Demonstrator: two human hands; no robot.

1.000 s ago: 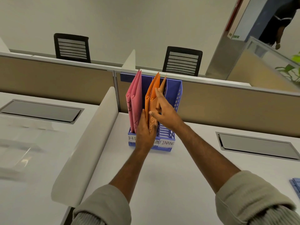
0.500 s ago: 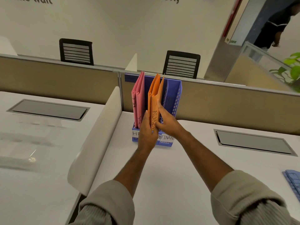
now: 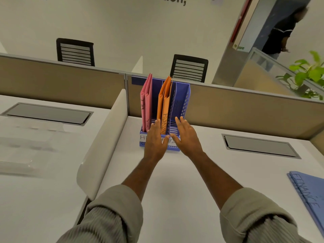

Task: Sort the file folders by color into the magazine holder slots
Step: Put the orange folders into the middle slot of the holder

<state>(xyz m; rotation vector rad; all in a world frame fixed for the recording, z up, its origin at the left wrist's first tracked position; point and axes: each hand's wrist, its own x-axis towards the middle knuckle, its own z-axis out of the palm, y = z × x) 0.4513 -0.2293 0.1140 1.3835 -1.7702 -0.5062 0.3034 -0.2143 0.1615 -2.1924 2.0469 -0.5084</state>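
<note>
A blue magazine holder [image 3: 184, 102] stands at the back of the white desk against the partition. Pink folders [image 3: 147, 104] fill its left slot and orange folders [image 3: 164, 104] marked ADMIN stand in the middle slot; the right slot holds nothing visible. My left hand [image 3: 155, 139] is spread in front of the holder's base, fingertips near the orange folders, holding nothing. My right hand [image 3: 186, 137] is spread beside it, before the right slot, also holding nothing. Blue folders [image 3: 310, 195] marked FINANCE lie flat at the right edge of the desk.
A curved white divider [image 3: 105, 142] runs along the desk's left side. A grey cable hatch [image 3: 259, 146] is set into the desk at right, another [image 3: 47, 113] on the neighbouring desk. Two black chairs [image 3: 189, 67] stand beyond the partition; a person [image 3: 280, 34] and plant [image 3: 308, 74] far right.
Both hands have let go of the orange folders and drawn back and down to the holder's front. The orange folders now stand on their own in the middle slot.
</note>
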